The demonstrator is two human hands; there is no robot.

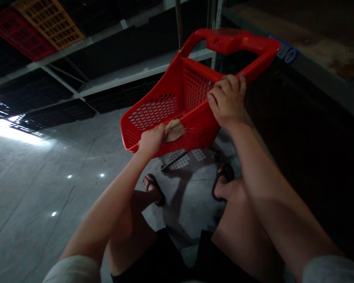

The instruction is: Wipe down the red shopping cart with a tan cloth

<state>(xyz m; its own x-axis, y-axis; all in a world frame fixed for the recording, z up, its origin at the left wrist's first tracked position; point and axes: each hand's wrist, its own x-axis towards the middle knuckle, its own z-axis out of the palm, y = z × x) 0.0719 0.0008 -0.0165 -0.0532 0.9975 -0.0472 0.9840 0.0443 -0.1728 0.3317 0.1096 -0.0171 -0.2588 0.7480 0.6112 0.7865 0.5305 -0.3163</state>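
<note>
A red plastic shopping cart (pixel 200 135) stands in front of me, its handle pointing to the upper right and its basket mesh full of small holes. My left hand (pixel 152 138) is closed around a beige cloth (pixel 174 130), pressing it on the near rim of the basket. Part of the cloth hangs over the outer side of that rim. My right hand (pixel 228 100) grips the near rim close to the handle, fingers curled over the edge. A metal leg and a caster of the cart show below the basket.
Behind the cart runs a metal shelf rack (pixel 106 88) with dark crates below. A yellow crate (pixel 51 19) and a red crate (pixel 20 35) sit on it at the upper left. Grey tiled floor (pixel 32 196) spreads to the left. The right side is dark, with a shelf edge above.
</note>
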